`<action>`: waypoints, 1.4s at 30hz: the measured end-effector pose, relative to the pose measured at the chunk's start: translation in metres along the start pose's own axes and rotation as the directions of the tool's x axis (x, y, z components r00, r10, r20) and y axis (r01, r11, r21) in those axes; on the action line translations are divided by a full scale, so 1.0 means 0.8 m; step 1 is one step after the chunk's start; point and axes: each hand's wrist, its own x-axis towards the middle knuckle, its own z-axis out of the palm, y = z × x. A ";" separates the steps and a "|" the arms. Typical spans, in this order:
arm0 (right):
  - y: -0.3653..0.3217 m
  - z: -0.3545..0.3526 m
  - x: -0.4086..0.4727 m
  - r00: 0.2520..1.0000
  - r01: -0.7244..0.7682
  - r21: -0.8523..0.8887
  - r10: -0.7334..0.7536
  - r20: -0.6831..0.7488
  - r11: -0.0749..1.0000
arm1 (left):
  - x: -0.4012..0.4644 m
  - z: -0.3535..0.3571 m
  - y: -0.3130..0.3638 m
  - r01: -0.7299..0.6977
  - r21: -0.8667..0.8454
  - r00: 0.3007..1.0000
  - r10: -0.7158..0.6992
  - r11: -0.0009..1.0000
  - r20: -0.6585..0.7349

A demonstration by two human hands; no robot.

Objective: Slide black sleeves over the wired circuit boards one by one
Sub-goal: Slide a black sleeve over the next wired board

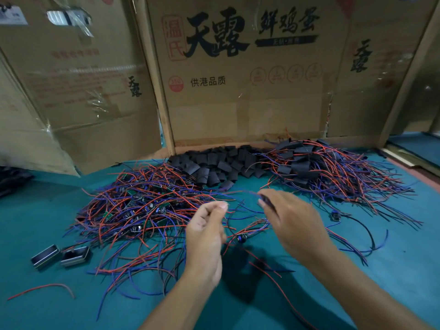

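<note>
Nearest you, a loose red wire trails across the teal table between your forearms. Your left hand is up over the mat, thumb and forefinger pressed together at the tip as if pinching something thin; it's too blurred to tell whether a wire is really in that pinch. Your right hand is raised beside it, fingers curled and nipping a small dark piece at the fingertips, with thin wires running off from it. Whether that piece is a sleeve or a board, I can't tell through the blur.

Just below and between your hands lies a single wired circuit board, red and blue leads fanning out on the table. Another stray board sits off to your right with a black wire looping away.

Over on your left, two small metal housings lie side by side, and a short red wire offcut rests near the table edge.

Farther out on the left, there's the big tangle of unsleeved boards. Behind it, centre, the heap of black sleeves. To the right of that, the pile of sleeved boards. At the back, cardboard boxes stand as a wall.
</note>
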 end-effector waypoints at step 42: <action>0.002 0.028 0.008 0.818 -0.560 0.531 0.323 0.475 0.636 | -0.008 -0.014 -0.022 -0.566 0.814 0.817 0.220 0.134 0.532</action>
